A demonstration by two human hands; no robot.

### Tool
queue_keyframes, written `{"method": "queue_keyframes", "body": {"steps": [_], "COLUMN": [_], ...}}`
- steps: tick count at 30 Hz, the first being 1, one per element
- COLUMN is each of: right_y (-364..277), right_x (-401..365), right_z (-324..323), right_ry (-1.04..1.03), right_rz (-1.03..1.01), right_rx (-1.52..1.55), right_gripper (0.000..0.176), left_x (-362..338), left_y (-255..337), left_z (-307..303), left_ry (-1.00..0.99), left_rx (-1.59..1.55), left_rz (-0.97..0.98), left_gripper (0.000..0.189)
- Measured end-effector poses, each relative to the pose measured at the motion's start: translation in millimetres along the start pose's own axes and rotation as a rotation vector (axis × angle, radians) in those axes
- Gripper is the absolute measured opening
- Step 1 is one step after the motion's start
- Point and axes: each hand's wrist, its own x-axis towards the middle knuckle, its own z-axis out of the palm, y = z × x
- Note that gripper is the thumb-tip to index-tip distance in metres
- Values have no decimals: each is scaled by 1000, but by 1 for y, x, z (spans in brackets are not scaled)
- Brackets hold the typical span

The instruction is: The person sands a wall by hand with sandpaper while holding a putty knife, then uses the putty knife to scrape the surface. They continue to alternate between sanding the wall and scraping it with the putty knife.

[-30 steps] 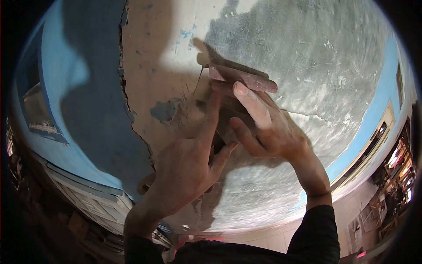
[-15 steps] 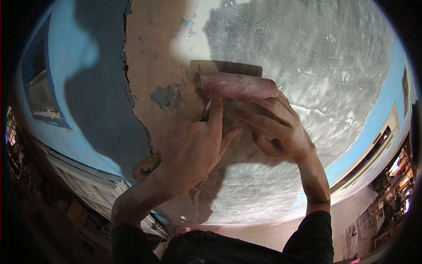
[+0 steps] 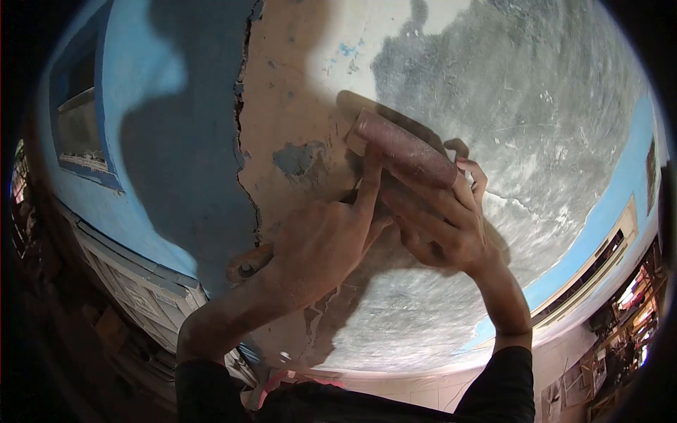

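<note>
**Sandpaper held over a scraper blade, pressed to a patched wall**

Head view: both hands are raised against a wall (image 3: 282, 84) whose blue paint (image 3: 148, 120) has come away along a ragged edge (image 3: 243, 148). This leaves bare tan plaster and, further right, a wide grey filled patch (image 3: 536, 106).

The left hand (image 3: 317, 247) is closed around a scraper (image 3: 248, 264), whose wooden handle end pokes out below the palm. Its forefinger (image 3: 368, 185) is stretched straight up along the blade. Most of the blade is hidden, with only a pale corner showing at the top.

A strip of reddish sandpaper (image 3: 405, 148) is rolled over that upper edge. It lies tilted, with its higher end at the left, where the tan plaster meets the grey filler.

The right hand (image 3: 444, 229) has its fingers curled up over the lower side of the sandpaper and pins it to the blade. Its grip is closed on the paper, and the fingertips show just past the roll. The two hands touch each other behind the tool.

A small blue-grey remnant of paint (image 3: 296, 158) sits just left of the forefinger. A window frame (image 3: 81, 134) shows far left.

Judging by how things lie, the step in hand is rubbing down the plaster with the paper-wrapped blade. A further stroke would call for even pressure from the forefinger. The right hand would also need to keep the paper taut, or the roll could slip off the edge.
</note>
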Motion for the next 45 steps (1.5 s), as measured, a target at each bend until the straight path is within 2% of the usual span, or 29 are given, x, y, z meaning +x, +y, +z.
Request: {"method": "queue_keyframes", "body": {"steps": [3, 6, 10, 12, 15, 19, 23, 27, 29, 31, 34, 37, 40, 41, 43, 45], "right_y": [13, 22, 36, 41, 51, 23, 33, 21, 29, 26, 19, 22, 27, 25, 17, 16], "right_x": [17, 43, 52, 61, 66, 33, 45, 26, 9, 27, 53, 36, 22, 28, 54, 59], "right_z": [-1, 3, 16, 6, -3, 27, 19, 27, 28, 32, 30, 28, 27, 28, 33, 27], "right_ry": [-80, -52, -155, -173, 0, -79, -107, -92, -89, -55, -73, -100, -95, -95, -81, -102], "right_rz": [-91, -212, -136, -53, 83, 50, -20, 72, 50, 25, 44, 56, 69, 67, 76, 72], "right_rx": [21, -108, -309, -354, -587, -360, -548, -459, -440, -473, -454, -489, -528, -515, -503, -480], "right_gripper": [46, 52, 58, 62, 66, 69, 66, 62, 60, 59, 57, 57, 57, 57, 57, 57], "left_x": [-1, -3, -17, -32, -55, -84, -99, -119, -119, -119, -107, -115, -136, -138, -134, -128], "left_y": [-1, -6, -9, -13, -13, -21, -22, -33, -39, -37, -24, -16, -32, -28, -20, -11], "left_z": [2, 4, -4, -1, 11, 35, 55, 68, 73, 75, 75, 77, 89, 98, 114, 117], "left_ry": [29, 46, 140, 117, 64, 0, -86, -155, -128, -130, -56, -58, -266, -256, -240, -178], "left_rx": [-5, -45, -209, -288, -433, -715, -824, -828, -817, -825, -842, -959, -936, -943, -943, -954], "left_rz": [31, 43, 46, -35, -143, -316, -339, -384, -377, -362, -231, -316, -348, -338, -301, -163], "left_gripper": [74, 74, 76, 78, 80, 87, 85, 80, 77, 76, 75, 69, 57, 54, 47, 42]}}
